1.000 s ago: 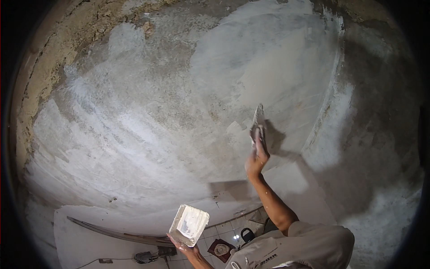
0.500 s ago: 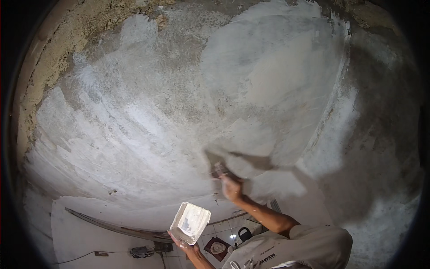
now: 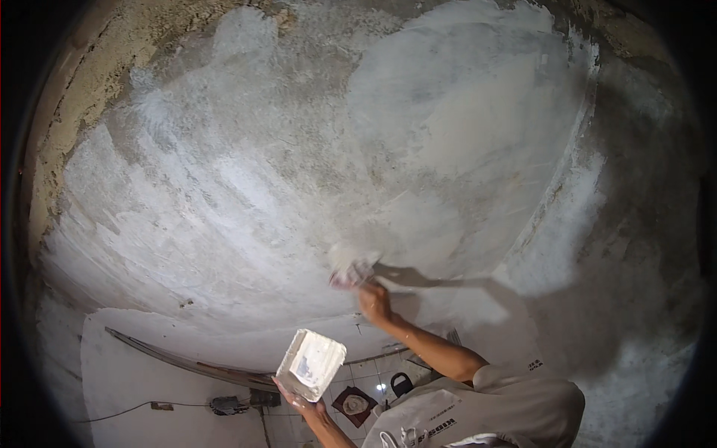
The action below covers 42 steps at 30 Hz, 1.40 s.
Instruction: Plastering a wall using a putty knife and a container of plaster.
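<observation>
My left hand [image 3: 299, 399] grips a pale rectangular tub [image 3: 312, 364] from below and the side; its open face shows white putty caked on the walls and bottom. My right hand [image 3: 366, 293] is raised against the big grey, patchily coated plaster surface [image 3: 261, 187]. Its fingers are closed round a flat putty scraper [image 3: 351, 261], which motion blurs so that its outline is unclear. Pale putty shows around the scraper, and the arm casts a shadow to the right. A short gap separates the tub from my right forearm.
Rough tan material [image 3: 89, 112] borders the surface at upper left. A raised ridge [image 3: 556, 175] runs down the right side. Below are a long curved strip [image 3: 183, 366], a cable [image 3: 123, 409], a tiled area [image 3: 366, 369] and a dark red square item [image 3: 354, 405].
My right hand has swept slightly left and up along the surface, its wrist turning so the scraper's pale side shows. The tub stays in my left hand. The view has shifted slightly.
</observation>
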Tool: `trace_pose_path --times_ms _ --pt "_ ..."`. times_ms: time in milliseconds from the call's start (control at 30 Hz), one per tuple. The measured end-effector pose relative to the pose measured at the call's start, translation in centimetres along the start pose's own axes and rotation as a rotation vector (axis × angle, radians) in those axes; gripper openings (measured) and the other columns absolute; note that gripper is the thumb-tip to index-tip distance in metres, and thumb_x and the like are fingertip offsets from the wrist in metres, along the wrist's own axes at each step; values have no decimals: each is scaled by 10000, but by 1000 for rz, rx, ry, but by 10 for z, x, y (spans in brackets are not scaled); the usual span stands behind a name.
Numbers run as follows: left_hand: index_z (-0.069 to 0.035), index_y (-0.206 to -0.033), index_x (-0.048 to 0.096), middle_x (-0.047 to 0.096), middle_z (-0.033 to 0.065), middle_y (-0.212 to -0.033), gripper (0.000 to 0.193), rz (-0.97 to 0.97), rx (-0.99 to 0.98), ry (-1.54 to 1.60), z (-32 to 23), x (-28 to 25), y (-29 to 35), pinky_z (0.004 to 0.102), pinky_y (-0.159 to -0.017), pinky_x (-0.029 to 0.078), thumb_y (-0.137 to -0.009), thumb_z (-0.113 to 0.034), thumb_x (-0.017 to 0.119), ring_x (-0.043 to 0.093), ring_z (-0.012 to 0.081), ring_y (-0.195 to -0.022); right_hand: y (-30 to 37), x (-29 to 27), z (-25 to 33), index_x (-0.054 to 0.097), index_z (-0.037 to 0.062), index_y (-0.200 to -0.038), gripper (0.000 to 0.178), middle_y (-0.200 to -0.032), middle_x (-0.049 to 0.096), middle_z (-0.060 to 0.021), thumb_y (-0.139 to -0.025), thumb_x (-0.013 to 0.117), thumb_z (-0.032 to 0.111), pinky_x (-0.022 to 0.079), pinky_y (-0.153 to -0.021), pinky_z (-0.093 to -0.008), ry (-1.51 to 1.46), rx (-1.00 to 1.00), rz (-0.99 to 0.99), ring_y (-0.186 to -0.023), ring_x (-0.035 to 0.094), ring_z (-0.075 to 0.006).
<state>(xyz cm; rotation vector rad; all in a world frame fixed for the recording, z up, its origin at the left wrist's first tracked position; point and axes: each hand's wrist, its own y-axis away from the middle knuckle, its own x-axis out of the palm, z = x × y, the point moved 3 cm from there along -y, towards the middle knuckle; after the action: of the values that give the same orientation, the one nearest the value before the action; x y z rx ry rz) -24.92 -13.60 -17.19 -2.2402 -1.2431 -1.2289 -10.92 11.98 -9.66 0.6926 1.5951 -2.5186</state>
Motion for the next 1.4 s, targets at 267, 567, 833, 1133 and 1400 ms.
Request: trace_pose_path --times_ms 267,567,833,1133,1400 --pt "-59 -1445 266 358 131 -1431 1047 112 161 -214 10 -7 -2 467 -1065 364 -708 -698 645 386 306 -1303 71 -26 -32 582 -25 -1170 273 -1076 667 -154 -919 535 74 490 -854 -306 -545 675 199 -1013 624 -180" --pt "-27 -1127 583 593 63 -1008 399 41 -50 -334 15 104 13 295 -745 494 -963 -382 508 569 142 -882 -52 -128 56 597 12 -1105 253 -958 664 -171 -853 598 34 513 -710 -314 -520 128 878 -818 668 -249" --pt "-20 -1022 647 626 36 -906 367 88 -88 -467 19 131 20 266 -727 477 -961 -362 530 568 114 -815 -40 -115 61 602 30 -1086 357 -933 667 -172 -736 615 -37 535 -669 -383 -398 -166 852 -783 666 -331" --pt "-15 -1017 657 642 40 -878 354 108 -176 -465 31 131 32 263 -694 488 -952 -347 552 584 110 -774 -50 -112 72 616 51 -1104 362 -932 676 -163 -753 598 -38 536 -686 -383 -283 -100 998 -781 667 -321" --pt "-7 -1010 653 635 41 -870 366 42 -92 -472 29 131 33 261 -679 482 -962 -351 537 573 98 -769 -43 -100 76 630 59 -1084 355 -833 658 -167 -735 621 0 528 -648 -404 -259 -269 1106 -709 647 -327"
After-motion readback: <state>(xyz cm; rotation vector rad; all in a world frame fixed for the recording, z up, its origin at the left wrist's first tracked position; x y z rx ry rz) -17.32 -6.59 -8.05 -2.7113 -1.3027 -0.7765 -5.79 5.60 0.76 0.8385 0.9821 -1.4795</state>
